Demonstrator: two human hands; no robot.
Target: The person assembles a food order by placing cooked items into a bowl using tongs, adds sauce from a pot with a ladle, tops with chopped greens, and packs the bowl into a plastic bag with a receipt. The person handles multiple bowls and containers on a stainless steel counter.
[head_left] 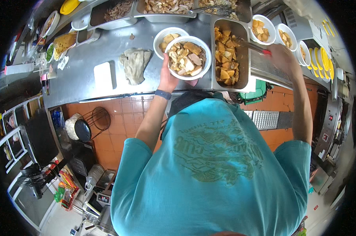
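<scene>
Nearest the camera is our turquoise shirt [213, 157], with both arms reaching past it to the table [83, 65]. Our left grip [170, 78] grasps a white bowl [208, 59] at its left side, thumb near the rim. We have this bowl at the table's near edge, just left of the deep tray [230, 89] of tan chunks [226, 59]. Our right grip [283, 59] is blurred beside the red end of the tongs [256, 47], which reach into that tray; we cannot tell whether it grasps them.

We judge the portioning to be partly done. Our held bowl looks well filled, with pale slices, meat and tan chunks, so it seems the furthest along. Partly hidden behind it, the second bowl [156, 42] shows only pale tan pieces. Right of the tray, three bowls [273, 33] stand in a row; the two we see clearly contain chunks alone. Going by our held bowl, these appear to lack the slices and meat. None of these bowls wears a lid, so any covering is undone. Food remains in the deep tray and in the far trays [162, 18]. How many portions we need, we cannot tell.
</scene>
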